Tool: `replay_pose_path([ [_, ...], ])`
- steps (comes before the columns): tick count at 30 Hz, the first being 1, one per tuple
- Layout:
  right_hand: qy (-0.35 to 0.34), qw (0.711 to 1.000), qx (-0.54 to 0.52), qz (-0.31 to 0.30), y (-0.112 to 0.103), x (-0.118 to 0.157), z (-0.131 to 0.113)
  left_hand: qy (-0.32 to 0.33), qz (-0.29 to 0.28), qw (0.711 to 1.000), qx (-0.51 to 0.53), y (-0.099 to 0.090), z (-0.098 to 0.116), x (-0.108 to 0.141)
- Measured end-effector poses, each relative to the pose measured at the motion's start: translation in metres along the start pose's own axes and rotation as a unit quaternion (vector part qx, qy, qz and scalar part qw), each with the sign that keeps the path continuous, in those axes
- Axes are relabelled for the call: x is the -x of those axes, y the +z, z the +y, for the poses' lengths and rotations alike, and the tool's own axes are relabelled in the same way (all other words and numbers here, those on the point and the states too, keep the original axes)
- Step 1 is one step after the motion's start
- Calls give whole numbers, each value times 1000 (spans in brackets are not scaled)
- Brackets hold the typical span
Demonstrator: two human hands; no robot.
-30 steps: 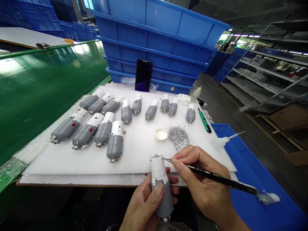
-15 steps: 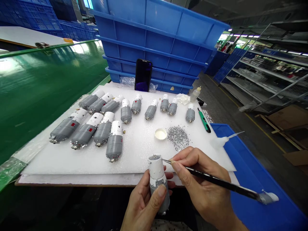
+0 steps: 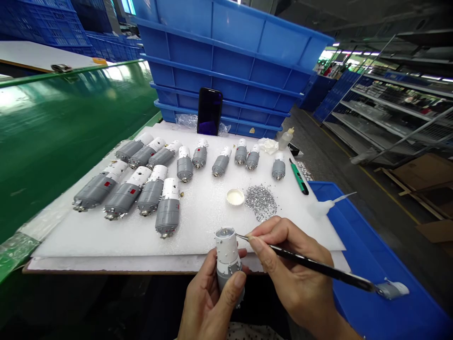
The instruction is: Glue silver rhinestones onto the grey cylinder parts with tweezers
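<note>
Near the front edge of the white foam sheet (image 3: 198, 236), my left hand (image 3: 215, 293) is wrapped round a grey and white model capsule (image 3: 227, 255), its white end up. My right hand (image 3: 297, 269) pinches a thin black tool (image 3: 318, 267), whose fine metal tip is at the rim of the capsule's white end. Whether the tip touches it I cannot tell. Beyond the hands lie a small round dish (image 3: 235, 197) with pale contents and a pile of tiny silvery parts (image 3: 261, 202). Several similar capsules (image 3: 167, 212) rest on the foam to the left and behind.
Stacked blue crates (image 3: 226, 61) stand at the back, a black phone (image 3: 209, 111) leaning on them. To the right are a green cutter (image 3: 299, 176), a dropper bottle (image 3: 286, 139), a white nozzle bottle (image 3: 322, 207) and a blue bin (image 3: 371, 264) holding another capsule (image 3: 392, 289).
The held capsule has shifted slightly left and turned in my left hand. My right hand and the tool tip have moved slightly left with it.
</note>
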State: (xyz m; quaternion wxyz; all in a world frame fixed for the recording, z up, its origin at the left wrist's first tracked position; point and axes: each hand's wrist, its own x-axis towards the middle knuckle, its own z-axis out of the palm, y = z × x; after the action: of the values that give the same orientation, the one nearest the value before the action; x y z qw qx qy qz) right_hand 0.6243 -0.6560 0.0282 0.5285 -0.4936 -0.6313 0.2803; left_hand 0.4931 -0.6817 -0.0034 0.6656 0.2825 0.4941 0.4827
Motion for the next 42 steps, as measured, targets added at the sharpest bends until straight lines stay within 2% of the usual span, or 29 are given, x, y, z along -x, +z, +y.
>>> replay_pose_path([
  [9, 53, 997, -59, -17, 2, 2, 5, 12, -7, 1000, -1, 0, -1, -2],
  [11, 52, 998, -44, -18, 0, 1, 5, -4, -17, 1000, 20, -3, -3, -3],
  [13, 37, 999, -23, -12, -3, 0, 5, -50, -46, 995, 69, -8, -4, -4],
  [15, 13, 1000, -15, 6, -8, 0, 5, -120, -98, 977, 143, -14, -2, -4],
  [19, -30, 999, -15, 17, -15, 3, 8, -249, -193, 904, 290, -21, 5, -3],
  [21, -40, 999, -6, -4, -17, 5, 10, -282, -229, 874, 323, -23, 7, -3],
  [24, -49, 998, 8, -26, -20, 7, 14, -291, -264, 853, 345, -23, 7, -5],
  [32, -90, 994, 13, -66, -23, 10, 22, -329, -272, 821, 380, -26, 3, -6],
  [42, -111, 991, 4, -75, -24, 7, 24, -348, -268, 824, 358, -23, 4, -7],
])
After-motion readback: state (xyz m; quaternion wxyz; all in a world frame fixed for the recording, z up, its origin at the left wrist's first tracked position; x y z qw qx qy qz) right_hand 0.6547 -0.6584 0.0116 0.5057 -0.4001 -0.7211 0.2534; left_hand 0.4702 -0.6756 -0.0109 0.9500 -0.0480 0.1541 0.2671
